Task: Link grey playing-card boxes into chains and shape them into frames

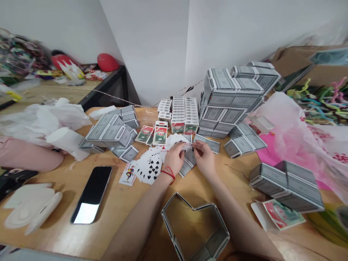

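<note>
I'm working at a wooden table [130, 197] against a pale wall [152, 47]. Nearest me, btwn my forearms, a heart-shaped card frame [217, 243] stands on edge, open side up, prob. so its walls keep their shape. Phone [92, 194] lies flat to the L, clear of my arms; an open card box [282, 214] is over on the R.

Further out, my L hand [175, 157] and R hand [203, 157] are nearly touching, fingers curled in, thumbs & fingertips pinching what looks like one white card [188, 145] from opposite sides, likely for even control. Exact grip's partly hidden. Under them: a grey patterned strip [187, 165]. Loose cards [152, 166] are fanned face up by my L wrist, presumably for easy pickup.

Beyond, boxed packs [178, 112] stand in rows, approx. centre; tall stack of card blocks [225, 98] behind R, prob. there to save space.
</note>
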Available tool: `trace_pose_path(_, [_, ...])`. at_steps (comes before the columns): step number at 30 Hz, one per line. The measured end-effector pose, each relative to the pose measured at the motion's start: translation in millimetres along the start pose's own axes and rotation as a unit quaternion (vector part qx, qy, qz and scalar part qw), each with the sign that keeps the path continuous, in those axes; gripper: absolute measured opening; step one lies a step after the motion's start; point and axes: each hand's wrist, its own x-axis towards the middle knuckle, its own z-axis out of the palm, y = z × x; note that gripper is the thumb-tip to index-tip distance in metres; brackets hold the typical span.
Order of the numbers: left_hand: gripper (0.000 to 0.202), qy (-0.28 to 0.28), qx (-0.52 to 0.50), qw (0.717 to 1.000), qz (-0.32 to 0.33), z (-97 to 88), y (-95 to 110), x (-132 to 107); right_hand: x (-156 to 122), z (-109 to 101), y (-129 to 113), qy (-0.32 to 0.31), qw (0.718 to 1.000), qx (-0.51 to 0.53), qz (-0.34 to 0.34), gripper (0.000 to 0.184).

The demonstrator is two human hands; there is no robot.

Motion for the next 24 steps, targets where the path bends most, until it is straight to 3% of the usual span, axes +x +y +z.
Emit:
trace_pose_path(8, [0.036,0.060,-0.030,0.997,0.035,-2.6,3.8,-1.2,-2.1,0.6,1.1,-0.003,0.984,-0.166,-0.067,0.033])
trace_pose_path(14, [0.030,0.100,-0.032,0.992,0.076,-8.2,14.9,-1.4,-1.4,0.4,2.0,0.035,0.993,-0.108,-0.036,0.023])
trace_pose_path(18, [0.028,0.115,0.003,0.993,0.016,-22.8,23.4,4.3,-2.5,-2.2,2.7,0.073,0.994,-0.075,-0.015,0.020])
trace_pose_path(19, [0.025,0.110,0.014,0.994,-0.015,-29.7,24.3,4.8,-2.9,-3.2,3.7,0.083,0.994,-0.066,-0.007,0.020])
trace_pose_path(24, [0.019,-0.037,0.103,0.984,-0.141,-81.7,19.6,-13.5,-4.6,-8.4,12.1,0.098,0.991,0.021,0.085,0.022])
